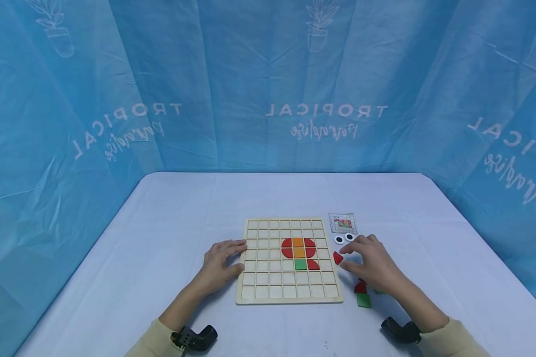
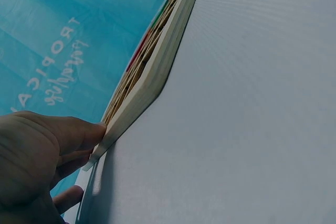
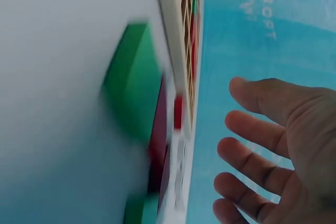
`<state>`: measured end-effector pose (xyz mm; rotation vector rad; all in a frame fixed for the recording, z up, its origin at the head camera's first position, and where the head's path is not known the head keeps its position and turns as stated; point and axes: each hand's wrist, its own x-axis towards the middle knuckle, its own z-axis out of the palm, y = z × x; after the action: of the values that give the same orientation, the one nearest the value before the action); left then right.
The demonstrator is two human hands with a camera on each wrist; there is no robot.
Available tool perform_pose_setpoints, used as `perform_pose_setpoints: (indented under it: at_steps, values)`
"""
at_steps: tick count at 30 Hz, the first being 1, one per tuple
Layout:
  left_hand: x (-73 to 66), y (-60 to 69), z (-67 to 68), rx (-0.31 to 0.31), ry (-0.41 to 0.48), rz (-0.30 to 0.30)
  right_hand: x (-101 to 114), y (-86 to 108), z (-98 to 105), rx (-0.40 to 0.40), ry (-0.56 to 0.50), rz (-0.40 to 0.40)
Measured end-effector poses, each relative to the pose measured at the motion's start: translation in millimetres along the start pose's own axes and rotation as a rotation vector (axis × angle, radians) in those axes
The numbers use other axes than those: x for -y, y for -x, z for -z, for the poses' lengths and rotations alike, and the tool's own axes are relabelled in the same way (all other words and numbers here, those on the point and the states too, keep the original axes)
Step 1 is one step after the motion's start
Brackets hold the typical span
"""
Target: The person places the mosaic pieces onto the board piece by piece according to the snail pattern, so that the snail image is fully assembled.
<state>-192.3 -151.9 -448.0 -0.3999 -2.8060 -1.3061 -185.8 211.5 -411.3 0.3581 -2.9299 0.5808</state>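
Observation:
A wooden grid board point(image 1: 268, 278) lies on the table, holding red quarter-round pieces point(image 1: 287, 248), orange squares point(image 1: 298, 242) and a green square point(image 1: 300, 264). My left hand point(image 1: 221, 265) rests its fingers and thumb against the board's left edge; the left wrist view shows the fingertips point(image 2: 97, 132) touching that edge. My right hand point(image 1: 375, 265) hovers right of the board, fingers apart and holding nothing, beside a loose red piece point(image 1: 337, 258). In the right wrist view the right hand point(image 3: 278, 145) has its fingers spread, with a blurred green piece point(image 3: 134, 77) nearby.
Right of the board lie a small printed pattern card point(image 1: 342, 223) and two round eye pieces point(image 1: 339, 239). Nearer the front, another red piece point(image 1: 360, 286) and a green piece point(image 1: 364, 300) lie together, with more green partly under my right hand. A blue curtain point(image 1: 268, 89) hangs behind the table.

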Motion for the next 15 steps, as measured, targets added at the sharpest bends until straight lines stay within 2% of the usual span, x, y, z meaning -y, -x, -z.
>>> perform_pose_setpoints:
  at_steps: [9, 15]
  values:
    - [0.3, -0.6, 0.0, -0.006, -0.005, -0.004, -39.1, 23.5, 16.0, 0.072, -0.022, -0.074]
    - [-0.4, -0.2, -0.8, -0.010, -0.015, -0.001, -59.8, 40.4, 20.0, 0.168, -0.049, -0.080]
